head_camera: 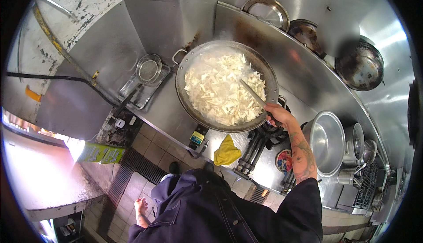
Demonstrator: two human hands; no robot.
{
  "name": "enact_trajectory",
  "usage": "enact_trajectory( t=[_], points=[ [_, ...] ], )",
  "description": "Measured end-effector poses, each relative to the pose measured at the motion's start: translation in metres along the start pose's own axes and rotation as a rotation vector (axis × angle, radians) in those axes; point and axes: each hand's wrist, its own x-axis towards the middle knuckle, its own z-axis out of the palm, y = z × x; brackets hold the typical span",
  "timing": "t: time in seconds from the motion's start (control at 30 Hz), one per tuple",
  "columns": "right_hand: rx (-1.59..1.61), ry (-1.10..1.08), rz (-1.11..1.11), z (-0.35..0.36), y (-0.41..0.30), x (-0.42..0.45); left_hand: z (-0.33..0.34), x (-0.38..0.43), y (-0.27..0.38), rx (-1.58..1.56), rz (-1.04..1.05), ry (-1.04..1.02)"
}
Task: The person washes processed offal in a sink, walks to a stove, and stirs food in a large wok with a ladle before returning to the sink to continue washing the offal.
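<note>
My right hand (278, 113) grips the dark handle of a long metal cooking utensil (252, 92), whose head is buried in the food. Pale, strip-like food pieces (221, 91) fill much of a large wok (185, 110), and steam rises over them. The wok has riveted loop handles; one sticks out at its upper left. My left hand (141, 206) hangs low by my side, away from the counter. Its fingers are loosely bent and I see nothing in them.
A yellow cloth (227, 151) lies at the counter's front edge, beside gas burner pipes (248, 157). A strainer (148, 71) rests on a metal tray (145, 97) at left. Right of my forearm stand a large aluminium pot (327, 143) and smaller pots (355, 142). Pans (359, 66) lean behind.
</note>
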Motion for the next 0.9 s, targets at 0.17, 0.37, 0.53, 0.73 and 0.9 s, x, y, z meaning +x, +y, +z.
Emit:
enact_trajectory(
  t=[0.17,0.37,0.53,0.73,0.9],
  points=[
    [-0.212,-0.036,-0.045,0.040,-0.015,-0.023,0.000,0.027,0.024,-0.034,0.003,-0.070],
    [-0.702,0.023,-0.073,0.088,-0.039,-0.095,0.002,0.074,0.073,0.095,0.136,-0.160],
    [-0.991,0.261,-0.126,0.137,-0.060,-0.184,0.011,0.143,0.113,0.229,0.161,-0.295],
    [-1.018,0.509,-0.016,0.211,-0.091,-0.254,0.024,0.234,0.184,0.235,0.234,-0.508],
    [-1.034,0.588,-0.046,0.256,-0.080,-0.284,0.029,0.261,0.238,0.423,0.465,-0.443]
  ],
)
